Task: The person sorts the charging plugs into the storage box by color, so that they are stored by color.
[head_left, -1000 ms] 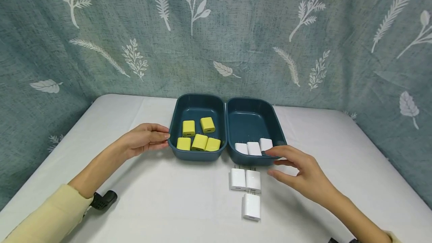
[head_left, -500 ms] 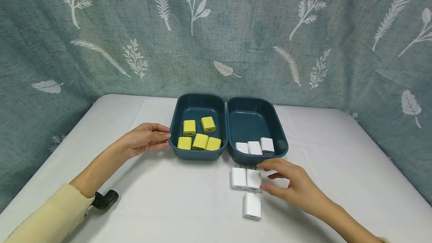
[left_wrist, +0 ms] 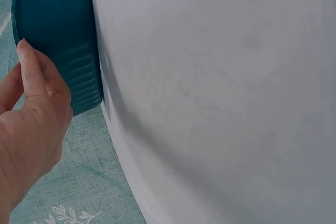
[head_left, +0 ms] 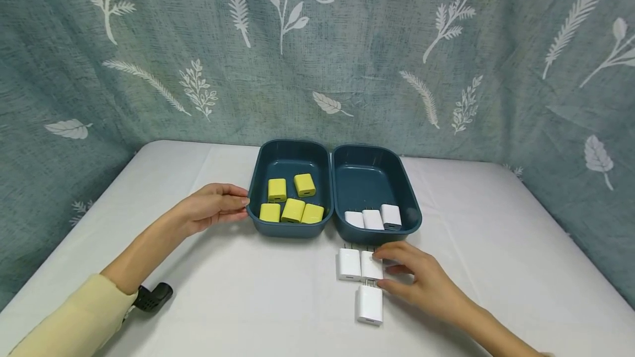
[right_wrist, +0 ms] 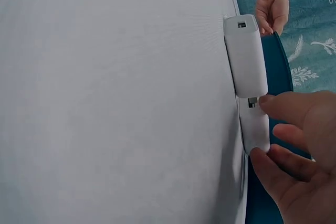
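My left hand [head_left: 214, 206] holds the outer side of the left dark blue container [head_left: 292, 228] at its rim, thumb and fingertips together there. Several yellow charger plugs [head_left: 293, 210] lie inside that container. Three white charger plugs [head_left: 372, 220] sit along the near end of the right container [head_left: 377, 158]. In front of it, my right hand [head_left: 419, 274] pinches a white charger plug [right_wrist: 254, 129] lengthwise between thumb and index finger, the plug still on the table. Another white plug [head_left: 349, 264] lies directly left of it, and one more [head_left: 370, 304] lies nearer me.
The two containers stand side by side at the back of the table with a white cloth [head_left: 248, 302]. A leaf-patterned teal curtain [head_left: 367, 54] hangs behind and at the sides. A black wrist device [head_left: 154, 296] shows below the left sleeve.
My right hand has drawn back from the right container's near rim, moving left and toward me, and now takes hold of a white charger plug. The left hand stays at the left container.
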{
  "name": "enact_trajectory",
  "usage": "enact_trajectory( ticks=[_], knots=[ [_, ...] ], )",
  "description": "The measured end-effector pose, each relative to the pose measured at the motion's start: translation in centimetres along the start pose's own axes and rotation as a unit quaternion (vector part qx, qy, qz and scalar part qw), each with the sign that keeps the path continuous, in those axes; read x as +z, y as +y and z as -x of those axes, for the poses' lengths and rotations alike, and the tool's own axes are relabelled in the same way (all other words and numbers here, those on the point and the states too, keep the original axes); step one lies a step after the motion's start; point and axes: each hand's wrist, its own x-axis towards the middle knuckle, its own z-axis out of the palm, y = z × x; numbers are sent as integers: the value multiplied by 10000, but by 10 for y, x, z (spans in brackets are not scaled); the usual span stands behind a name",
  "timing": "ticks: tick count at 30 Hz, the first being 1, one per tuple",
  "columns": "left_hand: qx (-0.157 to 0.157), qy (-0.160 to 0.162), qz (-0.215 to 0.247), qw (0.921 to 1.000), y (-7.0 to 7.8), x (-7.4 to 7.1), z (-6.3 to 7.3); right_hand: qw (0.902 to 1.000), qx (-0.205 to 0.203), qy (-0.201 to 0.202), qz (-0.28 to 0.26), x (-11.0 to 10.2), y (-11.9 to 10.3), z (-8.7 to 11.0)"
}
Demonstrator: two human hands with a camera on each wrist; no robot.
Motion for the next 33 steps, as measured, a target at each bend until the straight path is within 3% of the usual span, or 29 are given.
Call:
enact_trajectory(
  ticks=[5,12,24,33],
  knots=[
    [-27,20,2,10000,0,0,1,9991,381,-40,-177,2,1,0],
    [-16,2,-9,10000,0,-1,0,9963,580,109,-628,4,4,1],
    [-26,-5,28,10000,-2,-2,0,9905,658,584,-1054,1,0,7],
    [-15,-37,11,10000,0,-1,-1,9888,531,680,-1221,-3,-6,10]
  ],
)
